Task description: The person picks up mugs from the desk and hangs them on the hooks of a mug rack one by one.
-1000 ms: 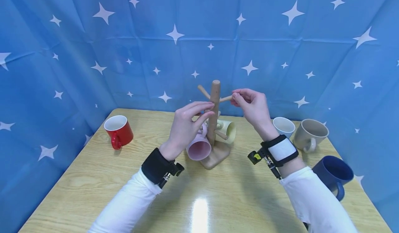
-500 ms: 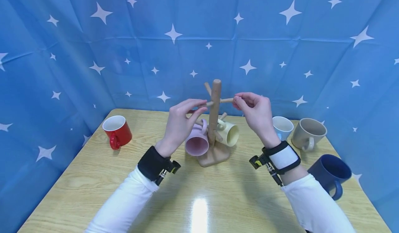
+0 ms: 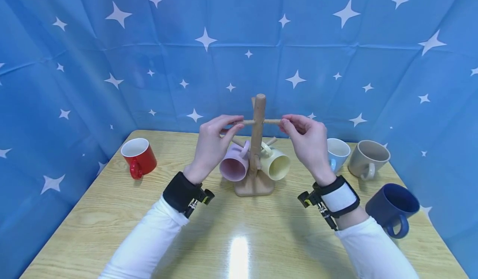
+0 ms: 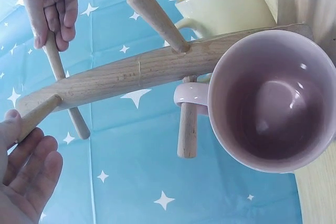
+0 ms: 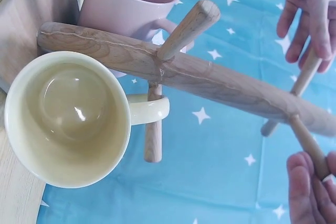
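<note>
A wooden mug tree [image 3: 257, 144] stands upright on the table between both hands. My left hand [image 3: 213, 142] pinches its upper left peg [image 4: 39, 116] between thumb and fingers. On the other side my right hand [image 3: 308, 142] pinches the upper right peg [image 5: 310, 148]. A pink mug [image 3: 233, 163] hangs by its handle from a lower left peg, and a pale yellow mug [image 3: 275, 165] hangs from a lower right one. Both mouths face forward. Another lower peg [image 4: 157, 19] points towards me with nothing on it.
A red mug [image 3: 143, 158] stands on the wooden table [image 3: 112, 212] at the left. To the right are a light blue mug [image 3: 337, 152], a beige mug [image 3: 367, 161] and a dark blue mug [image 3: 390, 208]. A blue starry curtain [image 3: 168, 63] hangs behind the table.
The mug tree has turned about its post, bringing the yellow mug rightward and the front lower peg towards the middle. My left hand has moved left and my right hand slightly down, both still pinching pegs.
</note>
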Tool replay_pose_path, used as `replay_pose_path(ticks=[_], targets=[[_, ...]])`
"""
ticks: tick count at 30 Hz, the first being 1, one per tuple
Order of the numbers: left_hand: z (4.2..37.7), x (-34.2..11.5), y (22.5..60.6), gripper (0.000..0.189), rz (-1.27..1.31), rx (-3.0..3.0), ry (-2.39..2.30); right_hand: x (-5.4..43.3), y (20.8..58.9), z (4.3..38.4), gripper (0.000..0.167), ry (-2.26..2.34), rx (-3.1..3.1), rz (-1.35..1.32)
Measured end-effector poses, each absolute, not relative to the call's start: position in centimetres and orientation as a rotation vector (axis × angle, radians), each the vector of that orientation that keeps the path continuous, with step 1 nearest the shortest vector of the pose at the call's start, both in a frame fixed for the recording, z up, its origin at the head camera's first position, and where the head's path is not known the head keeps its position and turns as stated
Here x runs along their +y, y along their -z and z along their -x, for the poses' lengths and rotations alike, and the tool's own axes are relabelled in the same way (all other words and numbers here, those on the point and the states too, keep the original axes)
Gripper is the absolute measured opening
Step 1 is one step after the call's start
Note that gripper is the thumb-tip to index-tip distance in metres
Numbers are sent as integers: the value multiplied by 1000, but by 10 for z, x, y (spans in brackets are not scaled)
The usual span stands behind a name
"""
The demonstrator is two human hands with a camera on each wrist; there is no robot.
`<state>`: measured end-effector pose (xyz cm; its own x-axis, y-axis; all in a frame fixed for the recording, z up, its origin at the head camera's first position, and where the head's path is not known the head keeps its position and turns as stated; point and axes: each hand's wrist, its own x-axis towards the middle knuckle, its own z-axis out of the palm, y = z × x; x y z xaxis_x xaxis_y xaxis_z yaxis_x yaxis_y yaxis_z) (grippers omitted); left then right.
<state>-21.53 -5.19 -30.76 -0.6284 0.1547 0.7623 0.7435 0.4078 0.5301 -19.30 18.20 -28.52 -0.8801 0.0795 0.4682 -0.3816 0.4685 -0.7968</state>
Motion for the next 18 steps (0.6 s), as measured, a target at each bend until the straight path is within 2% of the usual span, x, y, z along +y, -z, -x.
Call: replay_pose_path(ticks=[18], targets=[[215,-52,306,25,716,-2087,1245,181,288,185,27,-1370,-2250,-263]])
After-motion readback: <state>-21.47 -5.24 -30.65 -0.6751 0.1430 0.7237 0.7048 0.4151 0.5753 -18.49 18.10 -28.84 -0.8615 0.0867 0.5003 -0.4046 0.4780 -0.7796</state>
